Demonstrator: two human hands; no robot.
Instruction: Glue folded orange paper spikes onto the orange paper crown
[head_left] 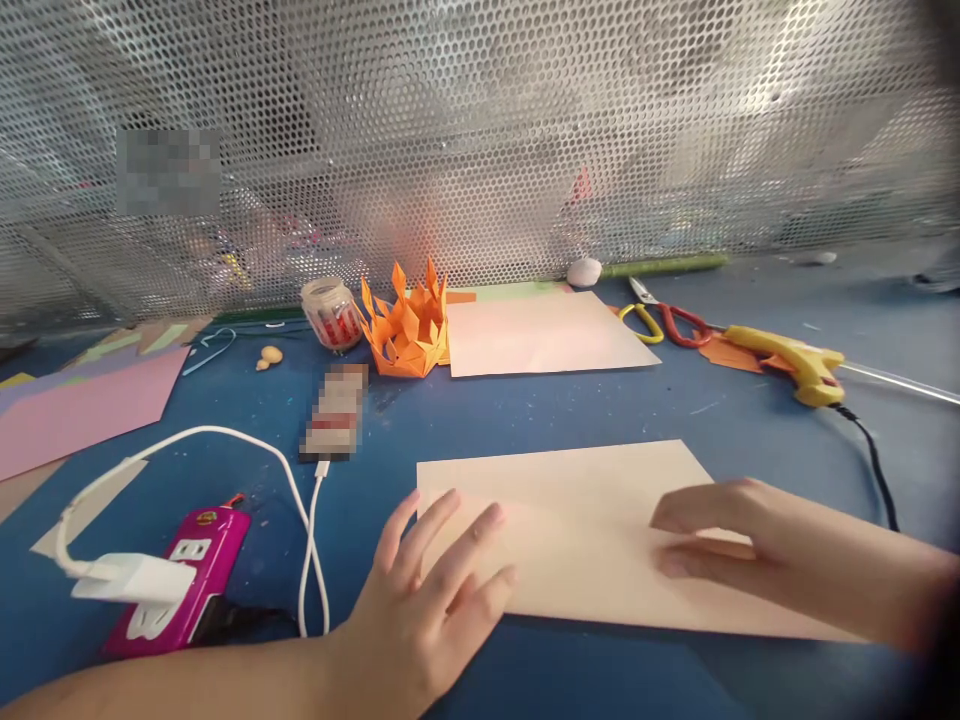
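Note:
A cream sheet of paper (577,530) lies flat on the blue tabletop close to me. My left hand (439,590) rests on its left end, fingers spread, with nothing gripped. Over the right half of the sheet is my right hand (727,530), slightly blurred. Its thumb and fingers are apart with bare paper showing between them, and I see nothing held there. Whether its fingertips touch the paper I cannot tell. Farther back lies another pale sheet (547,335), and an orange folded-paper crown (409,335) stands against its left side.
Yellow-and-red scissors (667,320) and a yellow glue gun (795,360) lie back right. A glass jar (330,315) stands near the perforated metal panel (480,120). On the left are a magenta power strip (217,545), a white charging cable (289,470), a blurred-out phone (335,410) and pink paper (90,410).

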